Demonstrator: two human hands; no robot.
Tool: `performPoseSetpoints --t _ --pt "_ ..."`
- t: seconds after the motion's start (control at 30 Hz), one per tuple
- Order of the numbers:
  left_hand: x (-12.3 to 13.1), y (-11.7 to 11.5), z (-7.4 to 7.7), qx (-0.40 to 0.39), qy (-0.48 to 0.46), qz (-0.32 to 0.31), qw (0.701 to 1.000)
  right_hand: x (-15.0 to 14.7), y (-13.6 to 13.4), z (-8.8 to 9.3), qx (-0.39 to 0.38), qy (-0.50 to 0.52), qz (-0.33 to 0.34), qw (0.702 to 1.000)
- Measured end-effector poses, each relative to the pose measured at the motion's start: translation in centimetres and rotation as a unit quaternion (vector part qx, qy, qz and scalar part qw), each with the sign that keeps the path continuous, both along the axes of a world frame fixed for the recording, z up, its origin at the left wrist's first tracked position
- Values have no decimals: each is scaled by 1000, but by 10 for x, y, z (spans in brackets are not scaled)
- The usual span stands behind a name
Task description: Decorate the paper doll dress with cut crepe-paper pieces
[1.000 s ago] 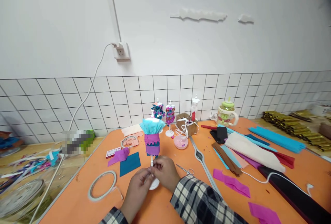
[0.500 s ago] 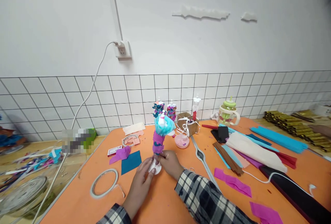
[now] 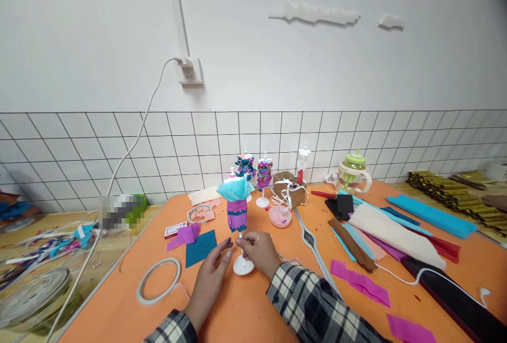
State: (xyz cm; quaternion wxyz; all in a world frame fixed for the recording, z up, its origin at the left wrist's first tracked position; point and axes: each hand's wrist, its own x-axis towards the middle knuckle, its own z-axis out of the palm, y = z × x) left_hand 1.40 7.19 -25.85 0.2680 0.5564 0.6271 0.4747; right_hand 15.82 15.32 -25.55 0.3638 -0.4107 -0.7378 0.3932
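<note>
A small mannequin on a white stand (image 3: 242,266) stands upright on the orange table (image 3: 119,311). It wears a purple and teal crepe-paper dress (image 3: 236,213) with a light blue ruffle on top. My right hand (image 3: 257,251) pinches the thin stem just above the round base. My left hand (image 3: 212,274) hovers beside the base on the left, fingers stretched out and holding nothing.
A tape ring (image 3: 158,279) lies left of the hands, with a teal paper square (image 3: 200,247) and purple scraps (image 3: 182,236) behind it. Two dressed mannequins (image 3: 263,174), a pink dish (image 3: 279,216), scissors and crepe-paper rolls (image 3: 396,232) fill the right side.
The mannequin went from tilted in both hands to standing upright on the table. My left hand has let go of the base and opened.
</note>
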Motion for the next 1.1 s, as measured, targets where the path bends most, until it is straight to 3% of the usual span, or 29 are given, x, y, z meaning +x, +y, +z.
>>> performPoseSetpoints --t 0.3,0.57,0.73,1.1 --pt "4 3 -14 2 97 -36 995 6 58 -1 8 -37 -64 997" --pt "7 4 -14 8 157 -70 985 -1 83 -10 20 -76 -89 993" --pt "10 4 -15 -1 221 -103 970 -6 92 -9 36 -108 -92 989" --pt "7 2 -24 -6 268 -116 957 0 86 0 76 -208 -91 971"
